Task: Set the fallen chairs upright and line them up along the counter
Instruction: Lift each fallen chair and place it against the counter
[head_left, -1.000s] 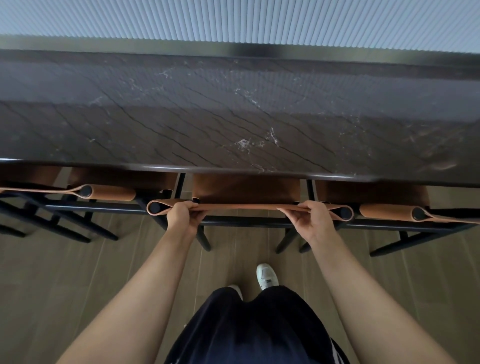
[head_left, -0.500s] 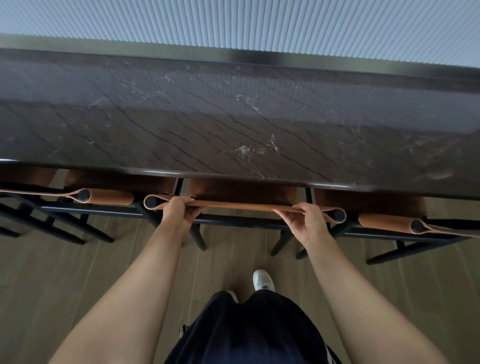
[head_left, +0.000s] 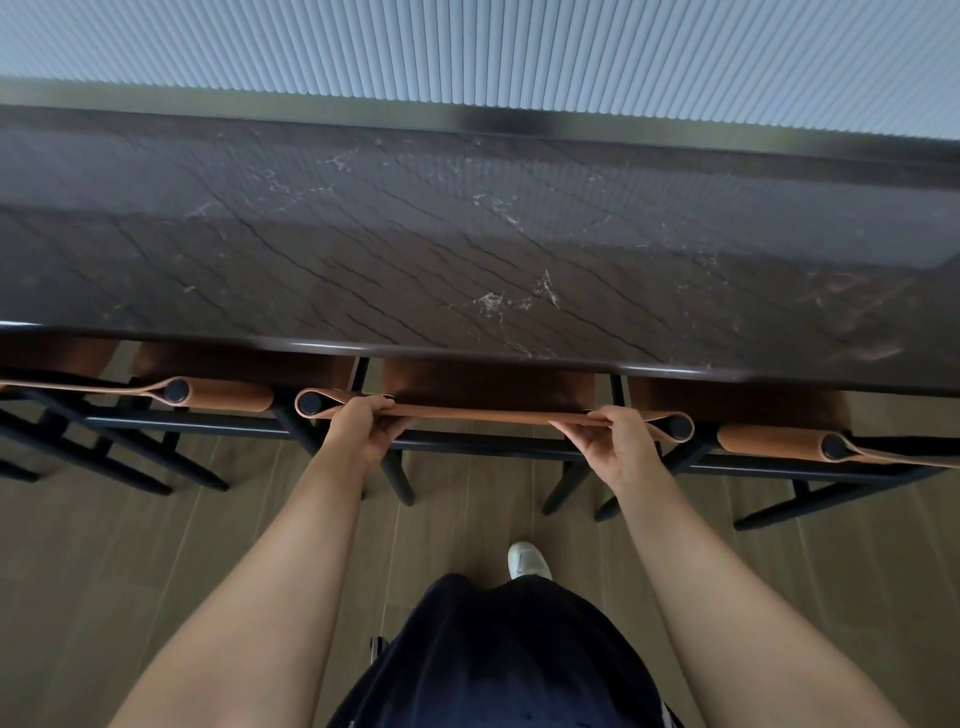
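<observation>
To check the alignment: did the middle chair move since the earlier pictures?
Yes: the middle chair went toward the counter; its backrest now lies nearer the line of the left chair.

Left hand (head_left: 363, 434) and right hand (head_left: 621, 441) grip the middle chair's backrest (head_left: 493, 415).

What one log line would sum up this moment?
middle chair: upright, seat under counter | left hand: grips its backrest | right hand: grips its backrest

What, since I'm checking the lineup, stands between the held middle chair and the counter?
Nothing visible. The left hand and right hand grip the middle chair by its backrest; its seat reaches under the counter.
</observation>
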